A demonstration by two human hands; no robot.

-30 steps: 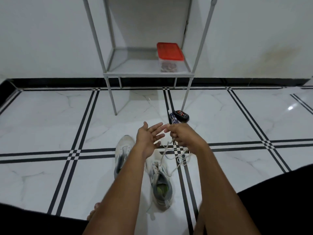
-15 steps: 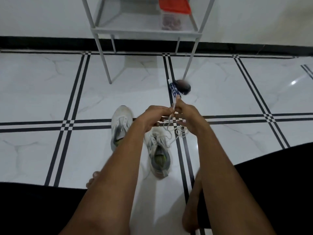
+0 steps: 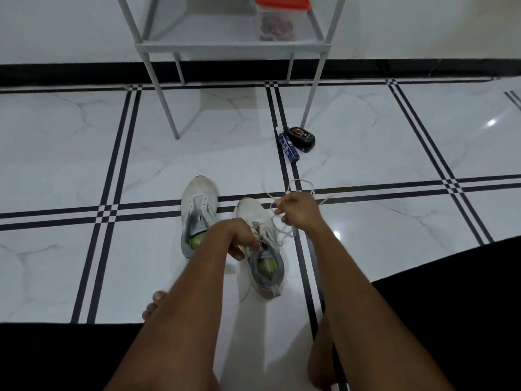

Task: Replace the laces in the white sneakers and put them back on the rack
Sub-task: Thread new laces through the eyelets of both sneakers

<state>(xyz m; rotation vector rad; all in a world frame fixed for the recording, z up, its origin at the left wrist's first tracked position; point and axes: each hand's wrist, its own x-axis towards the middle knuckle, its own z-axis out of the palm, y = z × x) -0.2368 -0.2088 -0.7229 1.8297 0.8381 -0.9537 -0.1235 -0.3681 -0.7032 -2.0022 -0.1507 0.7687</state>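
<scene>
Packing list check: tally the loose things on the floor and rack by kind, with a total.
White sneakers with green insoles: 2
White shoelace, gripped by right hand, left hand at the shoe: 1
Clear box with red lid, on the grey metal rack: 1
Black round case: 1
Blue packet: 1
Total: 6

Dim, even indoor light with a cool cast. Beyond my fingers (image 3: 277, 212), to the right, two small glare spots sit on the glossy floor (image 3: 366, 153), one close by and one far off. Soft shadows fall beneath my forearms. Tile lines bow toward the frame edges from the wide lens. Focus is fairly sharp throughout, with slight softness.
</scene>
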